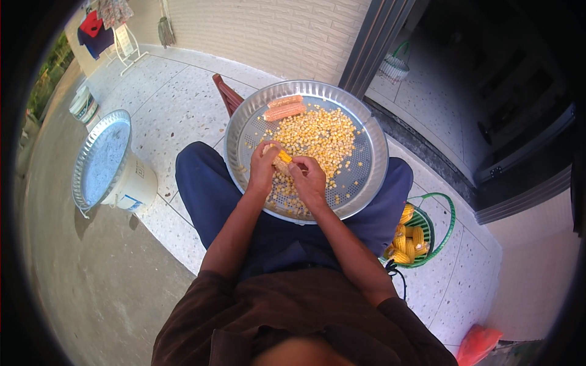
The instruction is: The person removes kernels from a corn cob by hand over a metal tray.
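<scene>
A round perforated metal tray [236, 151] with a fluted rim rests across my lap. Loose yellow corn kernels [320, 132] are spread over its middle. Two bare corn cobs [284, 111] lie side by side near the tray's far rim. Above the near part of the tray, my left hand [263, 167] grips a partly shelled ear of corn [284, 156], which still bears a strip of yellow kernels. My right hand [309, 177] has its thumb and fingers at the other end of this ear. The fingers partly hide the ear and the kernels beneath.
At my right knee stands a green basket [432, 244] of unshelled corn ears [409, 242]. To the left, another metal tray [103, 160] sits on a white bucket [137, 183]. A dark door frame [375, 41] rises at the right; a red plastic bag [478, 343] lies lower right.
</scene>
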A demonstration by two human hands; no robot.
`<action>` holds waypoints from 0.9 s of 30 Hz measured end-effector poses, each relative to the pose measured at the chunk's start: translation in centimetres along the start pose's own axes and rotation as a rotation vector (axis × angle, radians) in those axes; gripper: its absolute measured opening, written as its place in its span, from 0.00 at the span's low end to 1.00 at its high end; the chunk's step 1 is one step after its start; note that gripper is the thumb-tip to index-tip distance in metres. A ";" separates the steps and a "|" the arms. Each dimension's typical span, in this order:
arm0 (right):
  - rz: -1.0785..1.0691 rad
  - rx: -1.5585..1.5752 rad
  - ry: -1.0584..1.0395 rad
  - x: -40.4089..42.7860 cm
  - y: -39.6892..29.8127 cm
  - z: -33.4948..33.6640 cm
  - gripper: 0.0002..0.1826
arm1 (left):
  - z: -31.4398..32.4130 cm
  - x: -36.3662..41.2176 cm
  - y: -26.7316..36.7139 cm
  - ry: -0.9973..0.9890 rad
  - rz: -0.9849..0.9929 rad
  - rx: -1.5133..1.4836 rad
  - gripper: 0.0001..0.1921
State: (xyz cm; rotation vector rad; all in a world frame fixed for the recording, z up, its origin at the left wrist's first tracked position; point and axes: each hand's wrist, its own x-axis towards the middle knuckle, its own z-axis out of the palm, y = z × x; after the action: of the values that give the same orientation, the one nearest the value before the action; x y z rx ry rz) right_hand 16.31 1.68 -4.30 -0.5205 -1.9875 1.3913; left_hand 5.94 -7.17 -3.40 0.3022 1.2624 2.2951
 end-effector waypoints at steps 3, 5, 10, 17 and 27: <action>-0.024 -0.027 0.018 0.0 -0.7 -0.4 0.08 | -0.3 0.0 -0.1 0.017 -0.014 0.044 0.09; -0.132 -0.112 0.037 0.1 -0.8 -0.6 0.07 | -0.2 0.0 -0.2 0.021 -0.011 0.055 0.09; -0.155 -0.111 0.046 0.0 -1.0 -0.5 0.06 | -0.3 0.1 -0.3 0.021 -0.009 0.106 0.09; -0.005 0.057 0.108 0.0 -1.2 -0.4 0.06 | -0.1 0.0 0.0 0.032 -0.063 -0.004 0.10; 0.084 -0.011 0.075 0.6 1.3 -0.4 0.15 | -0.2 0.1 0.0 -0.047 -0.037 -0.112 0.12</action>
State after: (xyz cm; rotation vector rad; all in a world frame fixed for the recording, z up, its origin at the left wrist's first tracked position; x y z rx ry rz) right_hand 16.16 2.79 -5.26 -0.6587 -1.9336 1.3910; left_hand 5.72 -7.28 -3.52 0.2891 1.1026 2.3030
